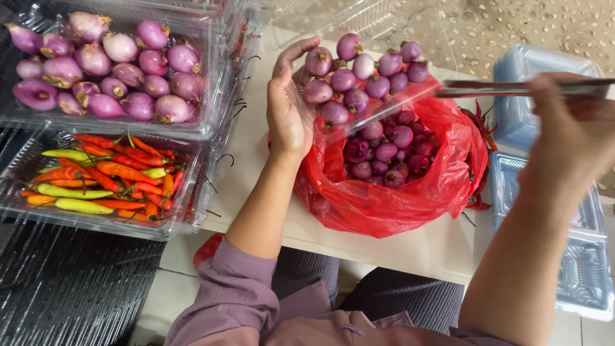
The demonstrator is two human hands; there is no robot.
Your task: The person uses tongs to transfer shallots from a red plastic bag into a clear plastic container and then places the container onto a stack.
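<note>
Shallots [359,70] fill a clear plastic tray [410,96] that the left hand [288,106] holds tilted above an open red plastic bag [384,198] — fingers curled round the tray's near edge, thumb along its side. More shallots lie loose inside the bag, which rests on a pale tabletop [423,250]. The right hand [573,131], blurred, grips a pair of metal tongs [506,88] reaching toward the tray. At left, a shut clamshell of shallots [109,64] sits above another of mixed chillies [102,176] — empty trays [576,256] are stacked at right.
</note>
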